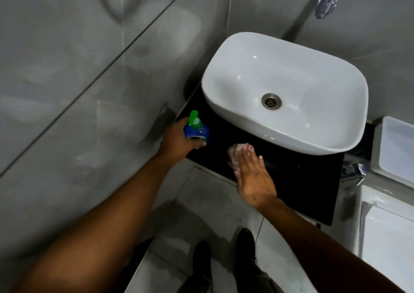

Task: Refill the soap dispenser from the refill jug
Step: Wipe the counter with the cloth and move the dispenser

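Both forearms fill the bottom of the view, reaching up toward the black counter (309,180). Left hand (177,140) is wrapped around the blue soap dispenser (197,132) with its green pump, at the counter's left end, roughly 9 o'clock from the white basin (224,80). Right hand (253,176) is flat, fingers spread, pressing a pale pinkish cloth (236,152) onto the counter at about 6 o'clock of the basin. The dispenser sits at about 10 o'clock from that cloth, close but not touching.

Looks to me like the wipe-down stage. I'd keep the bottle upright and steady with the left hand, and drag the cloth toward the front edge so drips don't smear under the basin. No refill jug anywhere I can see.
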A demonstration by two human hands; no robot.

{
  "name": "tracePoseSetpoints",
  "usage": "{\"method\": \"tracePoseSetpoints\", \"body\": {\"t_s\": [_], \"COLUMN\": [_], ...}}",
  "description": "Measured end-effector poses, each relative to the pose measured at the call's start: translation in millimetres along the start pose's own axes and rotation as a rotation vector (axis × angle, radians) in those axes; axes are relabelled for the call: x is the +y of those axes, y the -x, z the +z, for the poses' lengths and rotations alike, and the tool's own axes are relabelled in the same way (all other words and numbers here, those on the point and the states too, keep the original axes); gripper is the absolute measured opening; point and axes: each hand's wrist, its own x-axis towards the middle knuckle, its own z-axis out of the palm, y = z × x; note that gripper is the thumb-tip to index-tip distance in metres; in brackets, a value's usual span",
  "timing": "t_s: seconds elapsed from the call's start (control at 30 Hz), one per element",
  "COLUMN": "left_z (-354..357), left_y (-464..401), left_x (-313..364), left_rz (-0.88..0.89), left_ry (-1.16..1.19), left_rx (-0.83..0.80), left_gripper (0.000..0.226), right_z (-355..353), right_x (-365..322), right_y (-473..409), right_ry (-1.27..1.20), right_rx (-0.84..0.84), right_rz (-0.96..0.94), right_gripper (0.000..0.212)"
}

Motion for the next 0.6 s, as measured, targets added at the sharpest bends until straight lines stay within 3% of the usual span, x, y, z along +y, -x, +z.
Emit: {"method": "tracePoseSetpoints", "body": {"t_s": [0.07,0.17,0.3,0.4,0.5,0.6], "left_z": [-14,-35,-58,-74,-80,-79], "left_y": [11,27,55,82,115,135], "left_x": [-9,-17,-13,-8,-9,-15], "left_rz": [-0.013,-0.040,-0.085,-0.112,-0.075,-0.053], "left_ry": [0.016,0.036,0.007,-0.062,-0.074,-0.080], "left_rx": [-0.005,0.045,0.091,0.152,0.188,0.138], "left_gripper": [0.052,0.051,0.051,0.054,0.046,0.039], "right_z": [-4,-10,-4,1,-9,-16], "right_x": [11,-25,-87,-53,-28,-64], "right_y": [2,-67,-121,-77,-56,-107], "right_ry": [-0.014,-0.057,0.031,0.146,0.040,-0.003], "right_rx": [0.016,0.044,-0.032,-0.080,-0.046,-0.021], "right_rz": [0.003,0.030,-0.260,-0.454,-0.301,-0.222], "right_gripper": [0.065,0.063,0.063,0.064,0.064,0.065]}}
